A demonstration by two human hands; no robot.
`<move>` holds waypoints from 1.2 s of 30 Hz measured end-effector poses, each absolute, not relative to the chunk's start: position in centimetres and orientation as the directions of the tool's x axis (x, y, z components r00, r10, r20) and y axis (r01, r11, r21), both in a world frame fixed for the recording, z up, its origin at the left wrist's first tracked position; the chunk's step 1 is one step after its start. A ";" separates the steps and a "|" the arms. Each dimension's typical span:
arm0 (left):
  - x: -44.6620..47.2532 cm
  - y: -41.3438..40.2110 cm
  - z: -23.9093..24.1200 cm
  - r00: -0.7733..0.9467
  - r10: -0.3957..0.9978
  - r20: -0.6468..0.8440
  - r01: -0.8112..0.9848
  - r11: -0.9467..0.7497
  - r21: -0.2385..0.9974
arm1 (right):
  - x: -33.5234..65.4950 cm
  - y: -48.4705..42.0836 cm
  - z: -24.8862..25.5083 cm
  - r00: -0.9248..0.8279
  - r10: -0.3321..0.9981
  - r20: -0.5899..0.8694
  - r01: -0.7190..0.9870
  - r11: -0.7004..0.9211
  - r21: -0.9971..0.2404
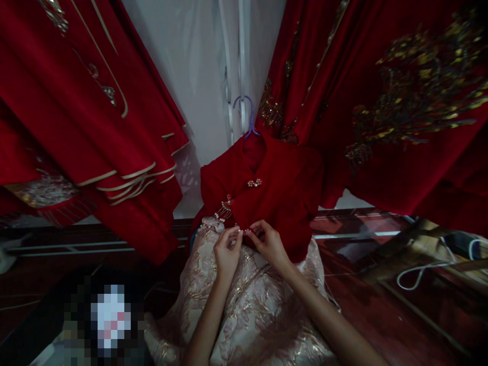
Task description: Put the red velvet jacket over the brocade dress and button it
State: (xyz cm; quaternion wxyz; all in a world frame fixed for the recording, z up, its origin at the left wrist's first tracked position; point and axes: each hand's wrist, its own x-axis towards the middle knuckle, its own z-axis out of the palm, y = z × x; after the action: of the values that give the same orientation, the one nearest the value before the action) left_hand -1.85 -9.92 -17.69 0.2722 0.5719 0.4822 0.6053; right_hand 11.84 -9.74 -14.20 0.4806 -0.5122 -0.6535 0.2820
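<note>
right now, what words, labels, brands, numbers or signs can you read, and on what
No readable text.
Red cloth garment on purple hanger: no lettering visible.
Red hanging cloth with gold sequins, right: no lettering visible.
Pixelated white-and-pink patch, lower left: too blurred to read.

A cream cloth point(263, 305) with shiny leaf patterning carries the lower part of a red garment point(282, 208)

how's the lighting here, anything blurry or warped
Head view: dim light, the red garment dark with little contrast; head view: gold decoration at upper right looks smeared and stretched; head view: blocky pixelation hides a lower-left patch.
</note>
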 end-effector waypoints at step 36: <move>-1.8 -9.6 -17.5 -0.142 0.960 0.241 0.054 -0.235 0.970 | 11.3 -10.2 -14.4 -0.005 0.930 0.368 0.412 0.337 -0.847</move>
State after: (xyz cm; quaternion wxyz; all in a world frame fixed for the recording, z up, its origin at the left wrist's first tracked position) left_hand -1.81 -9.55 -17.50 0.3885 0.5272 0.4811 0.5828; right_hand 11.31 -10.20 -14.43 0.4867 -0.5104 -0.6571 0.2662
